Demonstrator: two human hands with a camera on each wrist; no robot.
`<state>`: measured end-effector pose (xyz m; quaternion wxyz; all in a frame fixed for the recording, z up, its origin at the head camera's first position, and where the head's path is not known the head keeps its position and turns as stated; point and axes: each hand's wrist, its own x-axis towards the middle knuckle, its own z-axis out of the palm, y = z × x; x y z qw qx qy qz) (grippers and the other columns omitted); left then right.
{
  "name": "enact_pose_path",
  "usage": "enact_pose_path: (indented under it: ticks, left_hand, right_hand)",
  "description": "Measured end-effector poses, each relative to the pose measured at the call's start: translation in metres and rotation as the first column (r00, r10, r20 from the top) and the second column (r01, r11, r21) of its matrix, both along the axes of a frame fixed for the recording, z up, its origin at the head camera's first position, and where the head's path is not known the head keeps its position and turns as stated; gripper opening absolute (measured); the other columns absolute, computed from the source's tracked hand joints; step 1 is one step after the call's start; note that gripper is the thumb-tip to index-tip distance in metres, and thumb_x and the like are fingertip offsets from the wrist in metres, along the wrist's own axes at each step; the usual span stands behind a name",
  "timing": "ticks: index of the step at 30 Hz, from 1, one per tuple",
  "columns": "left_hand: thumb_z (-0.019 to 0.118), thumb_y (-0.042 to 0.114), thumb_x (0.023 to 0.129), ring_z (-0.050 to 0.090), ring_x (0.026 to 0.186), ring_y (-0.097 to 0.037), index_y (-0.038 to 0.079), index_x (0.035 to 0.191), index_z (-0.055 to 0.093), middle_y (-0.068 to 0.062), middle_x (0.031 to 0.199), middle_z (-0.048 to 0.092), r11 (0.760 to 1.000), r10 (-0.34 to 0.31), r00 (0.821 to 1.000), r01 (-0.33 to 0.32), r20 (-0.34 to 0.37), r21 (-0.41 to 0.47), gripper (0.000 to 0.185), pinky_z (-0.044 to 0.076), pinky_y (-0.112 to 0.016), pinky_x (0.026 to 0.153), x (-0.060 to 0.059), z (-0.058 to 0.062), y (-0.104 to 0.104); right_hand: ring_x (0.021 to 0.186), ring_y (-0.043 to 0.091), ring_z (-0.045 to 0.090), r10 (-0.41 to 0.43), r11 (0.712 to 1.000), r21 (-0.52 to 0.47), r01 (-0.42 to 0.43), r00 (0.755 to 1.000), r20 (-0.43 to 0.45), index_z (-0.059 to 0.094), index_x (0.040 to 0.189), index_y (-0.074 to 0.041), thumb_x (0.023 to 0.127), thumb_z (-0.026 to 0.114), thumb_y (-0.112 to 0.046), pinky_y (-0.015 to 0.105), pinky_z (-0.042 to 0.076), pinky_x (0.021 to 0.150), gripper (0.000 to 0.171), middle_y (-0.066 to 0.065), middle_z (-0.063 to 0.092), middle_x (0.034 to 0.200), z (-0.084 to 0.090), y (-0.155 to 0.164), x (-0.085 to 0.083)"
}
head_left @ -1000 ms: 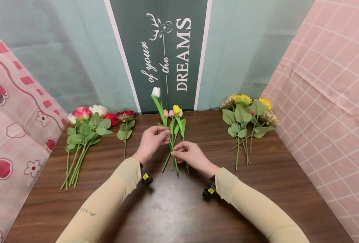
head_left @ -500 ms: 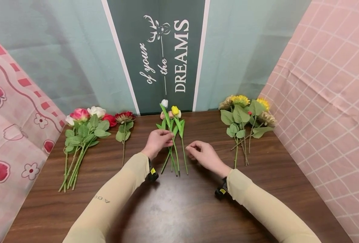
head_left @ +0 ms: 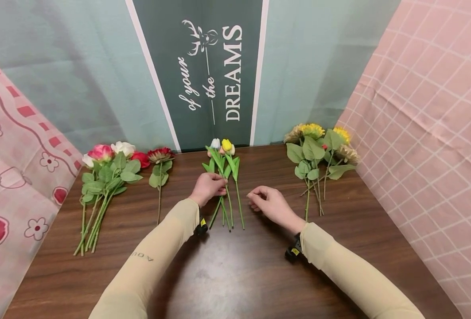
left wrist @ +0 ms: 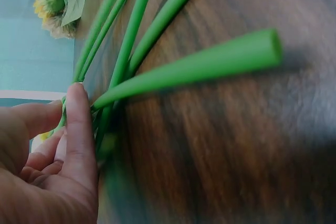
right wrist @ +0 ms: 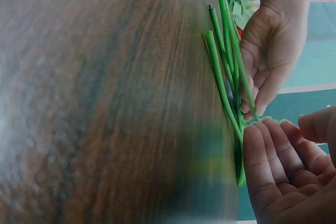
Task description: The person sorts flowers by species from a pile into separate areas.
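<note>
My left hand (head_left: 209, 188) pinches the stem of a white tulip (head_left: 215, 144) between thumb and fingers, low over a small bunch of tulips. A yellow tulip (head_left: 227, 145) lies in that bunch, along with pink ones partly hidden behind the leaves. Their green stems (left wrist: 134, 30) fan out past the fingers in the left wrist view. To the right of the bunch is my right hand (head_left: 273, 204), fingers loosely bent, thumb apart from them in the right wrist view, holding nothing.
Roses and peonies (head_left: 107, 173) lie in a bunch on the left, with a single dark red flower (head_left: 161, 155) beside them. Sunflowers and beige flowers (head_left: 313, 130) lie at the right. Fabric walls (head_left: 319, 53) stand around the wooden table (head_left: 227, 274).
The white tulip has come down and right onto the other tulips, still in my left hand. My right hand has let go of its stem and moved off to the right.
</note>
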<state>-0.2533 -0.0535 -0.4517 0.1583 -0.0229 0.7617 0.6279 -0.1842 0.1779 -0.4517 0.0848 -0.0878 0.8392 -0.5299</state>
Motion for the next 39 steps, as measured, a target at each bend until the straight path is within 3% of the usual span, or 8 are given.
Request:
enact_pose_path:
  ticks: [14, 19, 22, 25, 30, 34, 37, 39]
  left_hand:
    - [0.065, 0.013, 0.102, 0.073, 0.091, -0.029, -0.006, 0.131, 0.064, -0.018, 0.114, 0.071, 0.980, -0.054, 0.990, 0.027, -0.131, -0.199, 0.035, 0.062, -0.035, 0.075, 0.002, 0.007, -0.017]
    - [0.064, 0.023, 0.103, 0.069, 0.100, -0.026, 0.002, 0.137, 0.063, -0.011, 0.118, 0.068, 0.927, -0.179, 0.930, 0.049, -0.322, -0.372, 0.040, 0.058, -0.041, 0.084, 0.011, 0.014, -0.014]
    - [0.064, 0.028, 0.103, 0.063, 0.113, -0.026, 0.006, 0.142, 0.060, -0.009, 0.129, 0.064, 0.863, -0.318, 0.855, 0.080, -0.411, -0.500, 0.045, 0.054, -0.044, 0.092, 0.021, 0.018, -0.004]
    - [0.062, 0.033, 0.104, 0.056, 0.128, -0.027, 0.011, 0.149, 0.053, -0.010, 0.142, 0.057, 0.767, -0.487, 0.753, 0.129, -0.441, -0.628, 0.052, 0.047, -0.046, 0.106, 0.034, 0.021, 0.010]
    - [0.059, 0.042, 0.104, 0.043, 0.143, -0.027, 0.015, 0.157, 0.043, -0.007, 0.157, 0.046, 0.576, -0.741, 0.511, 0.147, -0.437, -0.804, 0.062, 0.032, -0.045, 0.119, 0.056, 0.023, 0.038]
    - [0.056, 0.045, 0.104, 0.034, 0.148, -0.027, 0.015, 0.158, 0.041, -0.007, 0.161, 0.039, 0.466, -0.851, 0.328, 0.113, -0.410, -0.877, 0.064, 0.021, -0.043, 0.123, 0.071, 0.024, 0.060]
    - [0.056, 0.047, 0.104, 0.032, 0.149, -0.027, 0.017, 0.158, 0.041, -0.007, 0.162, 0.038, 0.428, -0.885, 0.246, 0.102, -0.394, -0.898, 0.063, 0.015, -0.041, 0.125, 0.081, 0.026, 0.075]
    - [0.055, 0.047, 0.105, 0.032, 0.150, -0.026, 0.018, 0.159, 0.041, -0.007, 0.162, 0.038, 0.415, -0.896, 0.220, 0.113, -0.385, -0.903, 0.063, 0.013, -0.039, 0.125, 0.087, 0.028, 0.084]
  right_hand:
    - [0.083, 0.023, 0.072, -0.008, 1.000, 0.030, 0.008, 1.000, -0.017, 0.071, 0.113, 0.000, 0.104, 0.062, -0.026, 0.038, 0.061, 0.075, 0.028, 0.011, 0.073, 0.095, 0.000, 0.014, -0.001]
    - [0.082, 0.026, 0.072, -0.067, 0.992, 0.108, 0.070, 0.997, -0.036, 0.071, 0.113, -0.002, 0.104, 0.062, -0.026, 0.038, 0.061, 0.074, 0.027, 0.013, 0.074, 0.097, 0.004, 0.043, -0.011]
    - [0.084, 0.028, 0.072, -0.114, 0.977, 0.174, 0.123, 0.992, -0.062, 0.070, 0.116, -0.003, 0.105, 0.060, -0.026, 0.038, 0.061, 0.073, 0.028, 0.016, 0.073, 0.101, 0.009, 0.074, -0.021]
    - [0.084, 0.029, 0.070, -0.168, 0.951, 0.245, 0.189, 0.980, -0.105, 0.069, 0.119, -0.002, 0.106, 0.058, -0.027, 0.037, 0.059, 0.070, 0.030, 0.018, 0.073, 0.101, 0.015, 0.110, -0.032]
    - [0.077, 0.026, 0.068, -0.275, 0.896, 0.308, 0.318, 0.945, -0.178, 0.068, 0.119, 0.004, 0.105, 0.057, -0.025, 0.029, 0.055, 0.063, 0.033, 0.023, 0.071, 0.099, 0.028, 0.167, -0.052]
    - [0.080, 0.024, 0.062, -0.337, 0.845, 0.341, 0.413, 0.905, -0.261, 0.069, 0.117, 0.006, 0.103, 0.054, -0.017, 0.026, 0.048, 0.061, 0.030, 0.029, 0.068, 0.114, 0.037, 0.198, -0.069]
    - [0.087, 0.031, 0.058, -0.349, 0.813, 0.372, 0.448, 0.886, -0.305, 0.068, 0.118, 0.006, 0.101, 0.051, -0.010, 0.033, 0.045, 0.066, 0.029, 0.030, 0.065, 0.119, 0.038, 0.209, -0.082]
    - [0.092, 0.038, 0.058, -0.345, 0.799, 0.390, 0.458, 0.880, -0.327, 0.068, 0.116, 0.007, 0.100, 0.051, -0.007, 0.043, 0.047, 0.072, 0.028, 0.030, 0.064, 0.119, 0.036, 0.213, -0.089]
